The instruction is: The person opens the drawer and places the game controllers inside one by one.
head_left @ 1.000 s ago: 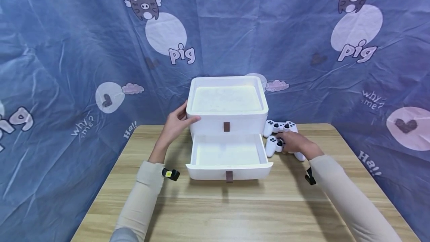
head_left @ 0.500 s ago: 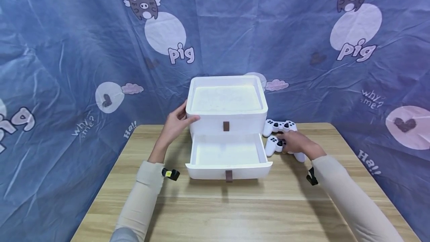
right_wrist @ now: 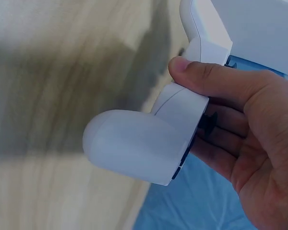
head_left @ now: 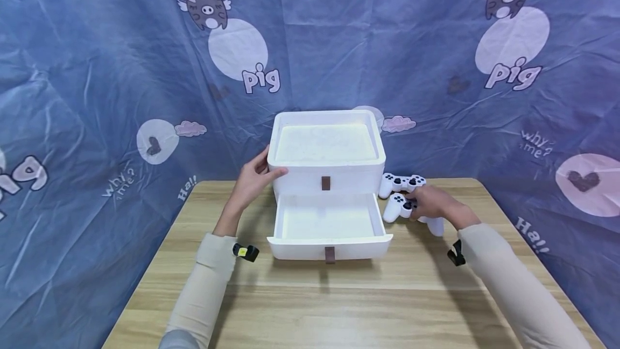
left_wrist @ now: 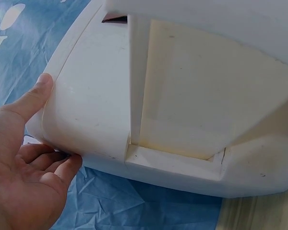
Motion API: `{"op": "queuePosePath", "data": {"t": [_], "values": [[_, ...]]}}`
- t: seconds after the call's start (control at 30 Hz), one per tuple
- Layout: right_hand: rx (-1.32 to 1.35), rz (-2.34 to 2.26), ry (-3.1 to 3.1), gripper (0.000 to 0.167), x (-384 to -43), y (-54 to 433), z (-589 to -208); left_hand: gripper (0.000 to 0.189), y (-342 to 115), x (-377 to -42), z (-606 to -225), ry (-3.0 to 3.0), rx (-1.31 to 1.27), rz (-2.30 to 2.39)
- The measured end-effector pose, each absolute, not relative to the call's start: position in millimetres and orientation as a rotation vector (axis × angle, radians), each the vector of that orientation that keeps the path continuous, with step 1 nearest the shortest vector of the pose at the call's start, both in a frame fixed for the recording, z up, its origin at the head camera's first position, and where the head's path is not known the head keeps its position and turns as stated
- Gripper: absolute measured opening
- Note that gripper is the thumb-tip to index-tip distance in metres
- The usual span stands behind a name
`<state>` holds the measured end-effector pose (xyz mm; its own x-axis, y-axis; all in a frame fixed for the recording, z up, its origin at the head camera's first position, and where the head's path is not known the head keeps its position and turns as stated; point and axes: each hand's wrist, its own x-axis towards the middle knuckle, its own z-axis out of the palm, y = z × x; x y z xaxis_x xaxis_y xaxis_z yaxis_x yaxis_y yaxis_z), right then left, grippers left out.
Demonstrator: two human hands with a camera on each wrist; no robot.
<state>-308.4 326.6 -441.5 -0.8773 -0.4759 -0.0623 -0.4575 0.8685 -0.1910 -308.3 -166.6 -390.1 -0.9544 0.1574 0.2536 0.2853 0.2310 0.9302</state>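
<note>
A white two-tier drawer box stands at the back of the table, its lower drawer pulled out with nothing inside. At the box's upper left corner my left hand holds on, the thumb on the front face and the fingers curled against the side. To the right of the box, my right hand grips a white game controller by its middle. In the right wrist view that controller is tilted, thumb on one edge and fingers behind. A second white game controller lies just behind it, partly hidden.
The box has a shallow open tray top and brown pull tabs. A blue printed cloth hangs close behind and along both sides of the wooden table. Both wrists wear black straps.
My right hand has shifted slightly to the right, and the controller in its grip has tilted and risen a little. The left hand and the drawer box stay put.
</note>
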Motion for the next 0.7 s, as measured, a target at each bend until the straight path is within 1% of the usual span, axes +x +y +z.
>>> {"op": "queuePosePath", "data": {"t": [0.2, 0.43, 0.7], "values": [[-0.798, -0.236, 2.973, 0.064, -302.1, 327.3, -423.2, 0.094, -165.9, -308.5, -390.3, -2.374, -0.421, -1.847], [-0.735, -0.202, 2.969, 0.067, -297.4, 322.4, -400.8, 0.096, -166.5, -307.6, -388.9, -2.383, -0.413, -1.837], [-0.792, -0.176, 2.998, 0.065, -287.8, 316.2, -378.0, 0.098, -166.5, -306.8, -389.4, -2.384, -0.427, -1.827]]}}
